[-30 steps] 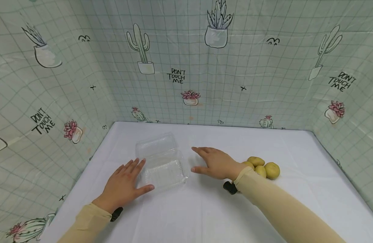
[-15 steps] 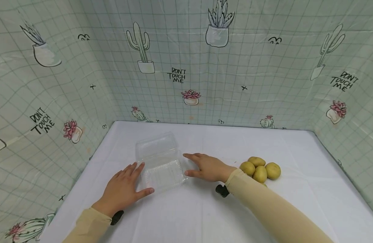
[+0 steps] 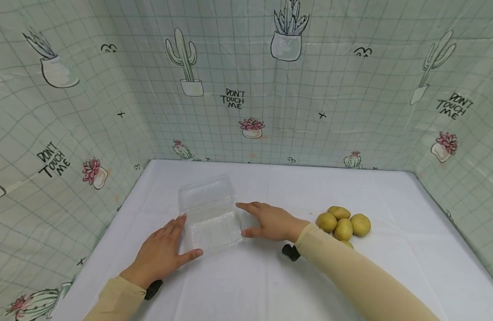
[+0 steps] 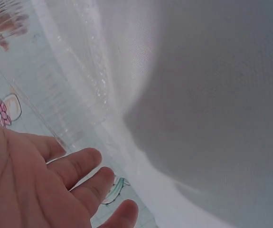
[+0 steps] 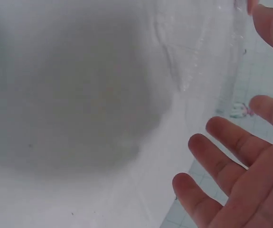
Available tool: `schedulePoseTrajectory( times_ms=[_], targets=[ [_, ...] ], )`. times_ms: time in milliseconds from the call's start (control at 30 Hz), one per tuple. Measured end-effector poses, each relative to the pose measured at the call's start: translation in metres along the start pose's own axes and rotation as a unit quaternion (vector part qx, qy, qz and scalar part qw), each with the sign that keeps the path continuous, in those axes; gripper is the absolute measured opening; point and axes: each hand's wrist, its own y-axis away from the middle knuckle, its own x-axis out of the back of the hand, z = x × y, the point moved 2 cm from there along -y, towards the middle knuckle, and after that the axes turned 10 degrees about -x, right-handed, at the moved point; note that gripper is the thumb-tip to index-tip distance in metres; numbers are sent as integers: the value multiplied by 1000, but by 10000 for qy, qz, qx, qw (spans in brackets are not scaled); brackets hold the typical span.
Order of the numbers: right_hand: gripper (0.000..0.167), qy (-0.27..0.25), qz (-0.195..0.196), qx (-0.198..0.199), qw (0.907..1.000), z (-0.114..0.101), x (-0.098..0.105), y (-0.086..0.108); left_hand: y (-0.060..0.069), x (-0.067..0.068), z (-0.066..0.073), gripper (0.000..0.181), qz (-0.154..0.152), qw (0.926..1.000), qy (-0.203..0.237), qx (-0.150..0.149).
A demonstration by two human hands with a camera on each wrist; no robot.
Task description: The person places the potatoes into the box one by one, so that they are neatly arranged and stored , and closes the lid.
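Note:
A clear plastic clamshell container lies on the table with its lid folded back, away from me. At its left side is my left hand, fingers extended and thumb spread near the front corner. My right hand is at the right side, with fingers and thumb reaching to the edge. In the left wrist view, the left fingers are beside the transparent wall. The right fingers are spread in the right wrist view. Whether either hand actually touches the plastic, I cannot tell.
Several yellow potatoes sit in a cluster right of the container, one partly hidden by my right sleeve. A white cloth covers the table. Behind and at both sides hangs a checked curtain with cactus drawings.
My right hand has moved left, from a gap beside the container to its right edge. The left hand has shifted only slightly. More of the potatoes shows now.

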Motion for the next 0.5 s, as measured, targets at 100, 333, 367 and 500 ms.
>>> schedulePoseTrajectory(
  times_ms=[100, 333, 367, 500],
  targets=[
    [78, -10, -163, 5, 9999, -1, -3, 0, 0, 0, 0, 104, 4, 10000, 67, -3],
    [71, -100, -163, 50, 9998, 1, -8, -3, 0, 1, 0, 105, -27, 9999, 150, -46],
    [71, -102, -168, 61, 9998, 1, -9, -4, 0, 1, 0, 105, -36, 9999, 154, -59],
    [73, -136, -190, 33, 9997, 0, -12, -5, 0, 2, -1, 103, -69, 9998, 151, -101]
  ],
)
